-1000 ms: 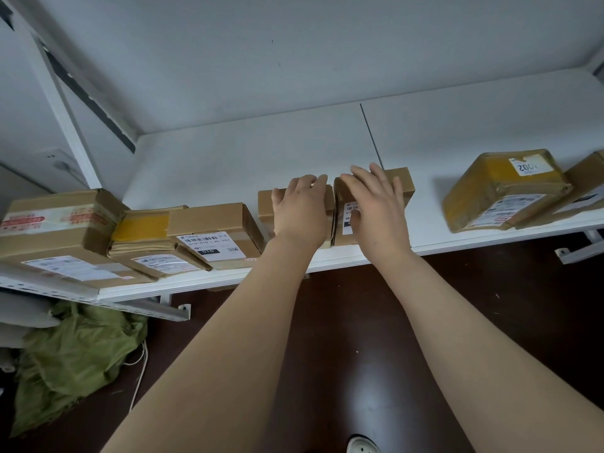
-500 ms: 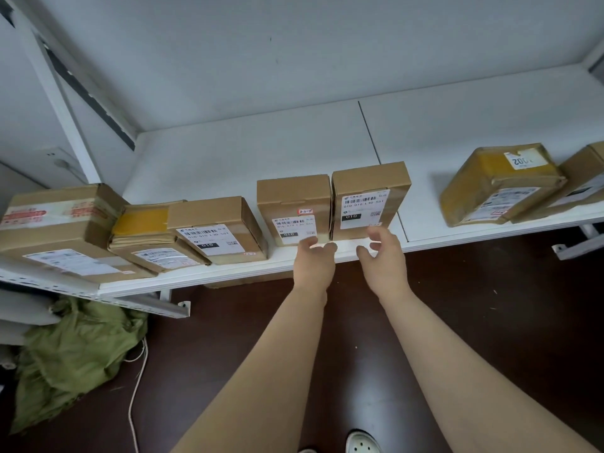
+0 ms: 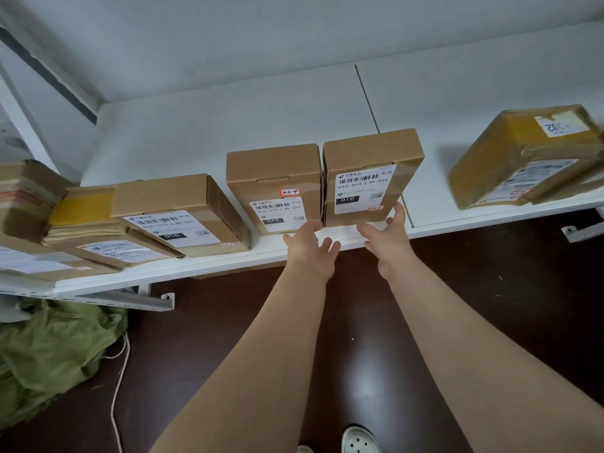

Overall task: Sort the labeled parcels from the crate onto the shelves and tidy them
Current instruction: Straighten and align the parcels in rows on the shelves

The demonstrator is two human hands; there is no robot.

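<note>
The right parcel (image 3: 372,152) is touched by straight fingers (image 3: 399,212) of the right hand (image 3: 387,238); the left hand (image 3: 310,248) (open, empty) is held alongside.

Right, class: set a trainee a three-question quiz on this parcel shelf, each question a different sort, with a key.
1. True or false: the left upright box and the right upright box stand far apart on the shelf.
2. Which number is printed in white on the black patch of the right upright box's label? A 010, B 302, C 777.
3. Fill in: the right hand is at the right upright box's lower ___ corner.
Key: 1 false, they stand side by side; 2 A; 3 right.
</note>
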